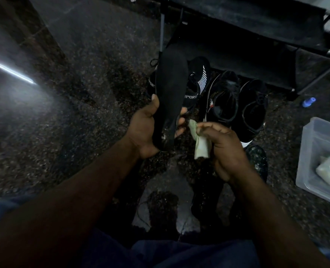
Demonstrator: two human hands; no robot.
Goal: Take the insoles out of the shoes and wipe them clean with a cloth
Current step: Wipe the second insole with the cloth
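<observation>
Insole (pixel 171 84) at 12 o'clock, clamped by heel in left hand (pixel 142 130). Cloth (pixel 201 146) at 3 o'clock of heel, pinched in right hand (pixel 228 149). Wipe heel to toe; support underside; avoid bending.

Black insole (pixel 171 89) I hold: matt, fabric-faced, pale scuffs at the heel end. Pale green cloth (pixel 200 147) in my grip: soft, crumpled weave. Dark floor (pixel 83 113): speckled stone, polished, throwing glare. Black knit shoes (pixel 198 80): matt, with white printed stripes and lettering. Side tub (pixel 308 151): translucent plastic, smooth, frosted look. Thin rack post (pixel 161 29): metal tube, dull sheen.
</observation>
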